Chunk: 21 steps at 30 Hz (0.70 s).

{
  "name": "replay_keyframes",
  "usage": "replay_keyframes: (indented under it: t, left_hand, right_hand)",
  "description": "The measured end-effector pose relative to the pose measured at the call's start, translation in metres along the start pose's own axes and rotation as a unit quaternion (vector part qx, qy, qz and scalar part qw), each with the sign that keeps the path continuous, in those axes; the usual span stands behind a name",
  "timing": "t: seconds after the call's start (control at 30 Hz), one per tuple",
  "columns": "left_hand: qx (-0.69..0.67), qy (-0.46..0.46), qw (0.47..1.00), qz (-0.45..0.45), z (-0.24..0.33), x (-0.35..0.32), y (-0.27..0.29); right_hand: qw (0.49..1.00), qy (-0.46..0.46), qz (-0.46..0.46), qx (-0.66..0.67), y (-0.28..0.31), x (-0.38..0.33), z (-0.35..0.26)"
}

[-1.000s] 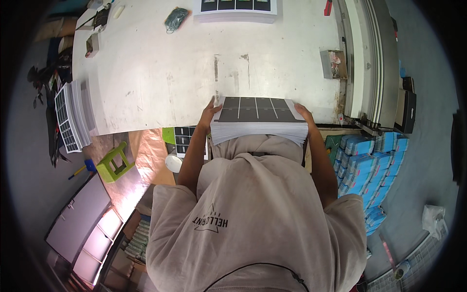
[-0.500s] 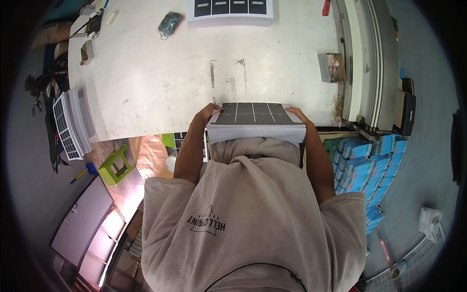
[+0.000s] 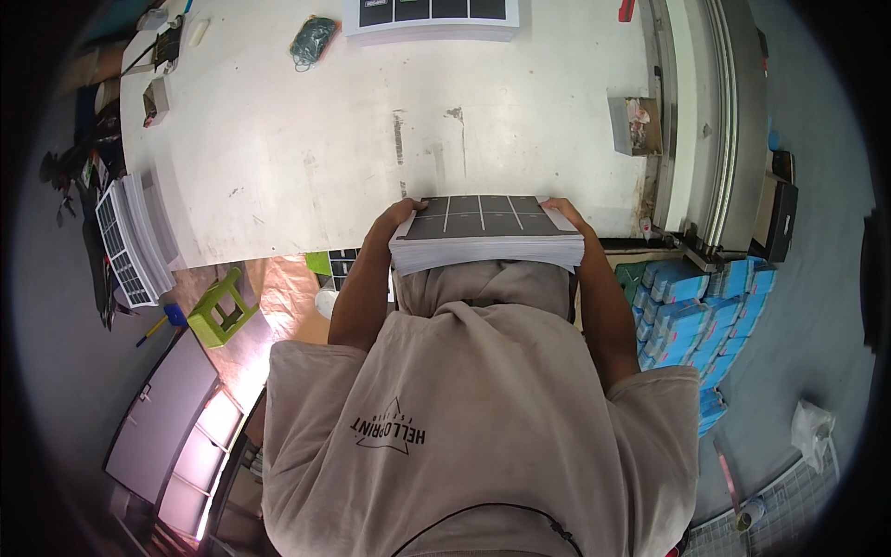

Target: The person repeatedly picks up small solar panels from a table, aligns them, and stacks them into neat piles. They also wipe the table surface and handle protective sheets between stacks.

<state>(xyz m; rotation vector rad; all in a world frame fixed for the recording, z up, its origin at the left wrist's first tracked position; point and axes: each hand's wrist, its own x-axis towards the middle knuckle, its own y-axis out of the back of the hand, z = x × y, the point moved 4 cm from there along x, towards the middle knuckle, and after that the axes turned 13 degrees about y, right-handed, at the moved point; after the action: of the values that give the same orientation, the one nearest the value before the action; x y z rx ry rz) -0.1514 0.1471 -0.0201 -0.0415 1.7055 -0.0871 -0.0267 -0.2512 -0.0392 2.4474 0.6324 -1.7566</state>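
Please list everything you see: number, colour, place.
Held sheet stack: 1, white with dark panels, centre
Table: 1, white, in front
Far sheet stack: 1, black and white, table's far side
Left sheet stack: 1, black and white, left
Bundle: 1, dark green, beside far sheet stack
Open box: 1, pale, table right
Small tool: 1, red, far right
Metal rails: several, silver, right edge
Stool: 1, green, floor left
Packs: many, blue, right
Plastic bag: 1, white, lower right
Panel: 1, pale, lower left
Shirt: 1, greyish, person's torso
Left hand: 1, bare, held stack's left side
Right hand: 1, bare, held stack's right side
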Motion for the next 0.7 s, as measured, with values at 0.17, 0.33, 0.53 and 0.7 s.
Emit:
replay_keyframes:
  t: [0.17,0.33,0.53,0.7]
  left_hand:
    - [-0.150,0.059,0.984,-0.082,0.003,-0.026,-0.017]
    - [-0.140,0.042,0.986,-0.082,0.003,-0.032,-0.020]
    - [-0.159,0.053,0.982,-0.092,0.002,-0.030,-0.019]
    - [-0.130,0.023,0.987,-0.088,-0.001,-0.018,-0.017]
  right_hand:
    - [0.999,0.000,-0.024,0.039,-0.003,0.004,0.004]
    - [0.998,0.015,-0.036,0.049,-0.006,0.000,0.003]
    - [0.996,0.000,-0.035,0.087,-0.010,0.000,0.005]
    - [0.994,-0.031,-0.042,0.100,-0.017,-0.013,-0.005]
